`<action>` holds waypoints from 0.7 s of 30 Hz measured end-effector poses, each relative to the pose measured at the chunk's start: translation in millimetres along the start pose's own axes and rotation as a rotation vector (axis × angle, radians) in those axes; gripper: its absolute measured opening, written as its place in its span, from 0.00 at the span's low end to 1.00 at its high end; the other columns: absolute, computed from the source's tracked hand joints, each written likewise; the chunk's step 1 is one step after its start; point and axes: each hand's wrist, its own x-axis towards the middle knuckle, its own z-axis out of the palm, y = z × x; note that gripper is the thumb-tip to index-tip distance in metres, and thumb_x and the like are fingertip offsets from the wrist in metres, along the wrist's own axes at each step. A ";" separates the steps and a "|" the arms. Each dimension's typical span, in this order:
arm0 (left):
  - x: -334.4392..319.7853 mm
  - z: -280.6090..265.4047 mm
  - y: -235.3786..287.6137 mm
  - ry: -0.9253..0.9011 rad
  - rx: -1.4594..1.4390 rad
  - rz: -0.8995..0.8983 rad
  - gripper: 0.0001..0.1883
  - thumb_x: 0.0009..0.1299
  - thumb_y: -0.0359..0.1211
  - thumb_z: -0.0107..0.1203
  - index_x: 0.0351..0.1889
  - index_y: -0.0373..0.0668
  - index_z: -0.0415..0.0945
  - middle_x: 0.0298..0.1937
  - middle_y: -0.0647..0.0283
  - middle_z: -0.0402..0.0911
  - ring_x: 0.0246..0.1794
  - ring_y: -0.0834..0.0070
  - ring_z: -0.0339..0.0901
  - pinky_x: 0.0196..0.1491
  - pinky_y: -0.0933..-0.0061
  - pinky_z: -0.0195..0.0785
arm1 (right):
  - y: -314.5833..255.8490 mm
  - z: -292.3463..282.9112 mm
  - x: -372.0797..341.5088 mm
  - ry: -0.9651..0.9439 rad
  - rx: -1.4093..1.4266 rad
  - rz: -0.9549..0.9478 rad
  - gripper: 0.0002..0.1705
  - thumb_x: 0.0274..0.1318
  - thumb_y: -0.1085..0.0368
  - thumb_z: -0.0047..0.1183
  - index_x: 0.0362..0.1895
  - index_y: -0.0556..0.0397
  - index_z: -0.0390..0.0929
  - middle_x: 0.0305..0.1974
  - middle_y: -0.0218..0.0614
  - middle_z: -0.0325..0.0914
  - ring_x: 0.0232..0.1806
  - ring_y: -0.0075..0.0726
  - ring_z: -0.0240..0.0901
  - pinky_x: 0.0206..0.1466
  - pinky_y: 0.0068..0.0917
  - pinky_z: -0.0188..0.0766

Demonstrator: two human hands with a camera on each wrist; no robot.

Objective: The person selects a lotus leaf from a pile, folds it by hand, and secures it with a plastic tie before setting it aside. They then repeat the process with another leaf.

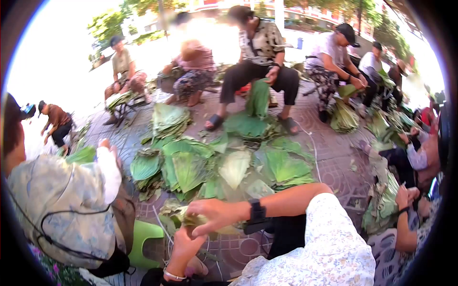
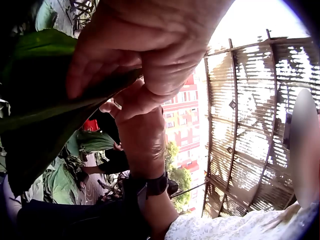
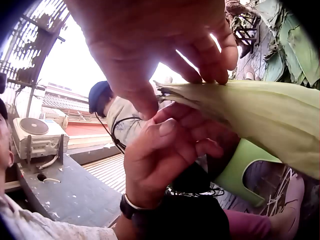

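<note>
Holding the leaf (image 3: 270, 110), the left hand (image 1: 185, 248) and the right hand (image 1: 213, 214) are both clamped on its narrow end, while leaf piles (image 1: 187, 169) seem already made; how much remains, I cannot tell.

The white cloth sleeve (image 1: 329, 229) is displaying a small floral print; the long tapered leaf (image 3: 265, 112) is showing pale yellow-green.

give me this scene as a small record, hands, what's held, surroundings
left hand: holds folded leaf near its narrow end
right hand: grips the same end
leaf count in hands: cannot tell
ground: leaf piles on patterned paving
seat: green stool, front left
opposite: seated person holding a green leaf
setting: outdoors, daylight
</note>
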 end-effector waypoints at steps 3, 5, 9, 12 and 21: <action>-5.8 4.7 15.2 -0.112 -0.299 -0.063 0.17 0.55 0.24 0.58 0.44 0.33 0.73 0.42 0.60 0.78 0.43 0.77 0.75 0.46 0.75 0.68 | 9.3 8.5 -1.7 -0.012 -0.134 -0.035 0.25 0.36 0.60 0.59 0.40 0.59 0.70 0.36 0.44 0.70 0.42 0.50 0.69 0.44 0.41 0.69; -6.7 8.7 13.8 -0.133 -0.410 -0.049 0.17 0.57 0.24 0.56 0.46 0.33 0.73 0.45 0.58 0.77 0.47 0.74 0.75 0.48 0.73 0.68 | 15.0 11.5 -0.7 0.004 -0.179 -0.078 0.21 0.38 0.62 0.58 0.38 0.59 0.70 0.36 0.44 0.70 0.42 0.50 0.69 0.43 0.41 0.70; -19.1 6.3 40.6 -0.141 -0.248 -0.078 0.18 0.65 0.29 0.50 0.52 0.33 0.70 0.49 0.54 0.76 0.49 0.63 0.74 0.49 0.66 0.67 | 21.9 13.9 3.9 0.034 -0.203 -0.082 0.15 0.39 0.66 0.56 0.35 0.59 0.71 0.34 0.44 0.71 0.40 0.50 0.70 0.41 0.40 0.70; -19.0 3.5 36.8 -0.219 -0.252 -0.001 0.21 0.74 0.35 0.40 0.61 0.33 0.62 0.61 0.53 0.66 0.59 0.63 0.66 0.57 0.62 0.63 | 23.6 10.1 4.2 0.140 -0.127 -0.096 0.09 0.40 0.67 0.52 0.28 0.59 0.71 0.30 0.46 0.72 0.37 0.55 0.71 0.38 0.43 0.69; 16.4 0.4 -24.0 -0.717 -1.396 0.008 0.27 0.76 0.44 0.35 0.71 0.48 0.48 0.66 0.54 0.61 0.65 0.56 0.60 0.65 0.49 0.54 | 10.3 12.0 1.6 0.132 -0.223 -0.227 0.13 0.40 0.64 0.56 0.31 0.57 0.71 0.32 0.42 0.71 0.36 0.48 0.71 0.37 0.39 0.71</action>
